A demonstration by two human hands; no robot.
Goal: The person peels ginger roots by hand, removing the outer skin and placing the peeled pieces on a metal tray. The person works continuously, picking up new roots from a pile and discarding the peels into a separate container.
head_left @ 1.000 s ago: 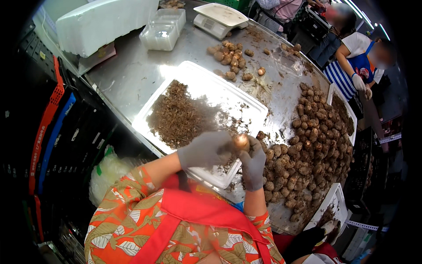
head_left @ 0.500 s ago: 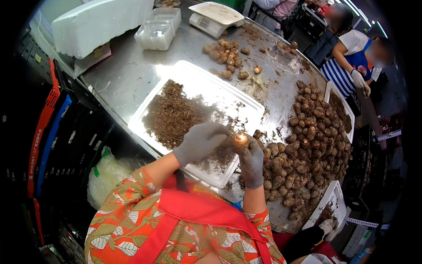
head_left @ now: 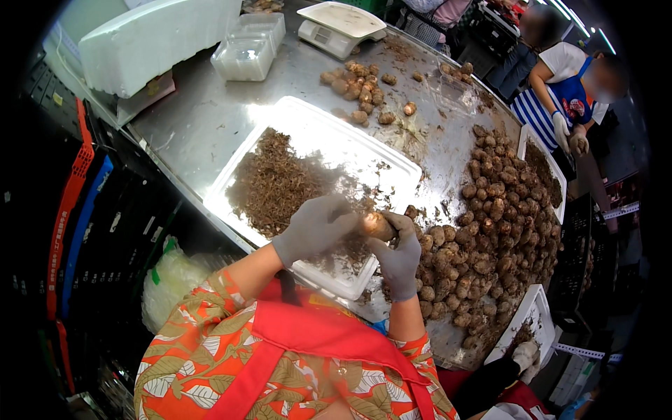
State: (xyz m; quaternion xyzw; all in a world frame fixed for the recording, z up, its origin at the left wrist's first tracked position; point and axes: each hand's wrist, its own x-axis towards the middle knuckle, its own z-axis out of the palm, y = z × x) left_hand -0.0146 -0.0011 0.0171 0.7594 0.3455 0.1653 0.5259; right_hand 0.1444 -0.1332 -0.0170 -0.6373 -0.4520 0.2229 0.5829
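A small brown taro [head_left: 379,226] with a pale scraped end is in my gloved right hand [head_left: 401,257], gripped between thumb and fingers. My gloved left hand [head_left: 313,229] is closed beside the pale end, its fingertips touching or nearly touching it. Whether it holds anything small is hidden. Both hands are over the near right part of a white tray [head_left: 323,133]. Brown fibrous peelings [head_left: 269,185] are heaped in the tray's left part, with loose scraps scattered toward its right side.
A large pile of unpeeled taros [head_left: 500,231] covers the metal table's right side. Farther back are a smaller taro group [head_left: 357,87], a scale [head_left: 341,29], clear plastic boxes [head_left: 245,56] and a foam box [head_left: 157,45]. Co-workers' gloved hands [head_left: 525,355] show at right.
The taro has turned in my right hand: its pale end now points left toward my left hand. Far right, a co-worker's gloved hands have shifted.
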